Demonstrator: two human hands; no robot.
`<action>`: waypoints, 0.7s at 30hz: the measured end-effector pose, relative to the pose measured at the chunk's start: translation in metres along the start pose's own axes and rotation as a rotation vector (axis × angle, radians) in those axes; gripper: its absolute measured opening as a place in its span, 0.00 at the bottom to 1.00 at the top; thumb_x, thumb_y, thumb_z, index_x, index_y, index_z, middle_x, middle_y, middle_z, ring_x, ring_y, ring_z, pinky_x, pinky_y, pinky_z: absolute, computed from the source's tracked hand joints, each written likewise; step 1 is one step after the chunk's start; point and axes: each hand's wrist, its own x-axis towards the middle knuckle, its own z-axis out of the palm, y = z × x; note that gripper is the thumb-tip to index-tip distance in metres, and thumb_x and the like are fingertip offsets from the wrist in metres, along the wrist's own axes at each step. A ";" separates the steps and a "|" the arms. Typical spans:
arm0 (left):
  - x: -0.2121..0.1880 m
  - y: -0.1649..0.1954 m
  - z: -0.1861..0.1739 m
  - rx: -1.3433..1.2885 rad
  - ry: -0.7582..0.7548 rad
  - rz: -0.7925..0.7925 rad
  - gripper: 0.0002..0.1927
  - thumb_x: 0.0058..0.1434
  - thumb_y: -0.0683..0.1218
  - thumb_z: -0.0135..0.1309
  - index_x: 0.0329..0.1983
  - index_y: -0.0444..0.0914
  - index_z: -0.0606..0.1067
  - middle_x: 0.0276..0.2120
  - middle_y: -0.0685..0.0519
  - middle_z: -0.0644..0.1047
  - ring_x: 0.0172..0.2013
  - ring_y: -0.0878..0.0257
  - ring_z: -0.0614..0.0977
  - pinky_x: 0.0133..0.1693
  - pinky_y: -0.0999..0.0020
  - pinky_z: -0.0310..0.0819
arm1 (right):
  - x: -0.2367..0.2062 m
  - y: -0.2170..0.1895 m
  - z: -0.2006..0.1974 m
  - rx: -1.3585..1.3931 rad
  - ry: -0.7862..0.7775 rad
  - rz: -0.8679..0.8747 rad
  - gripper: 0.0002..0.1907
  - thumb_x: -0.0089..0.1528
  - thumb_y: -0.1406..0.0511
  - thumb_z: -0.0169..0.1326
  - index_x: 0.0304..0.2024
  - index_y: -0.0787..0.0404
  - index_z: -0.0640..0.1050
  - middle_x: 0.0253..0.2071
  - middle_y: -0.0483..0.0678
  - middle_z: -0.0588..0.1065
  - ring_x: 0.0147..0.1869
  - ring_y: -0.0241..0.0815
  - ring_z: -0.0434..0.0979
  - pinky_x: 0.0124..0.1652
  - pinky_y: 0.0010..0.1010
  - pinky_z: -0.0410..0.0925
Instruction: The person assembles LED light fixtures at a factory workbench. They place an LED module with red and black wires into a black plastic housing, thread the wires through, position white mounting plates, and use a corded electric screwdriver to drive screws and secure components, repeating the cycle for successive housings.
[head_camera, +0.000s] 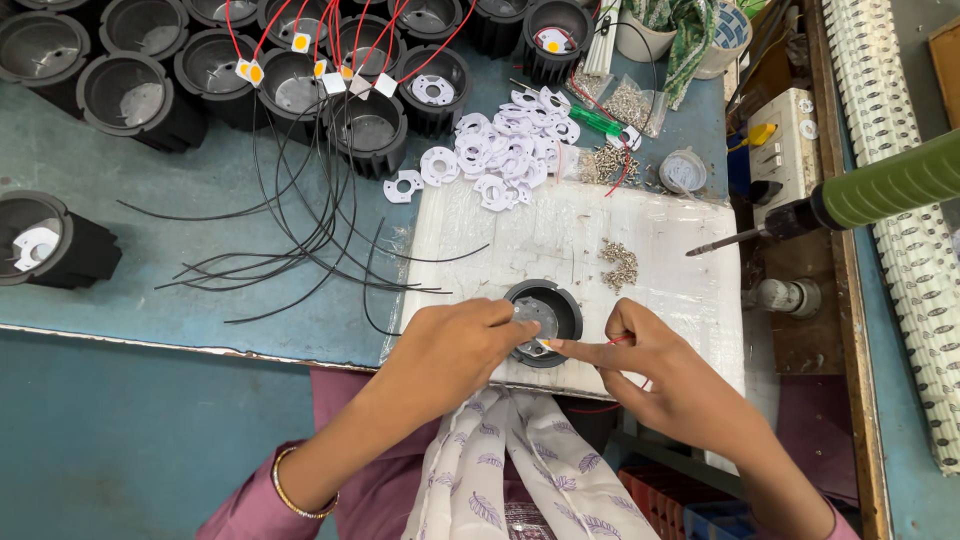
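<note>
my left hand is curled over the near-left rim of the black round housing, fingertips pinched narrow on a small silver piece inside it. my right hand comes in from the near-right, forefinger stretched out and touching the housing's near rim, the other fingers folded in with a red wire tucked among them. the housing sits on the white sheet at the near edge of the tabletop. a small heap of screws lies just beyond on the sheet. a green screwdriver hangs over the right edge, tip pointing inward. white plastic rings pile toward the far side.
</note>
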 end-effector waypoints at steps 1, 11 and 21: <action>0.000 -0.001 0.001 0.006 0.013 -0.002 0.16 0.55 0.41 0.57 0.48 0.41 0.81 0.30 0.53 0.74 0.34 0.57 0.81 0.31 0.59 0.74 | 0.001 -0.001 0.001 -0.090 0.005 -0.020 0.28 0.56 0.71 0.54 0.57 0.44 0.83 0.28 0.46 0.60 0.33 0.41 0.62 0.34 0.30 0.61; 0.003 -0.008 0.007 0.055 0.092 0.042 0.15 0.53 0.39 0.57 0.45 0.37 0.80 0.33 0.54 0.75 0.36 0.58 0.80 0.32 0.61 0.74 | 0.009 0.000 0.010 0.017 0.026 0.037 0.27 0.57 0.71 0.56 0.59 0.47 0.81 0.31 0.49 0.62 0.35 0.45 0.65 0.36 0.34 0.64; -0.003 -0.013 -0.003 0.080 0.163 0.010 0.04 0.57 0.40 0.58 0.33 0.37 0.75 0.32 0.52 0.72 0.36 0.58 0.78 0.30 0.61 0.73 | 0.021 0.008 0.047 -0.433 0.121 -0.111 0.30 0.50 0.76 0.52 0.55 0.55 0.82 0.35 0.51 0.65 0.41 0.50 0.65 0.39 0.38 0.59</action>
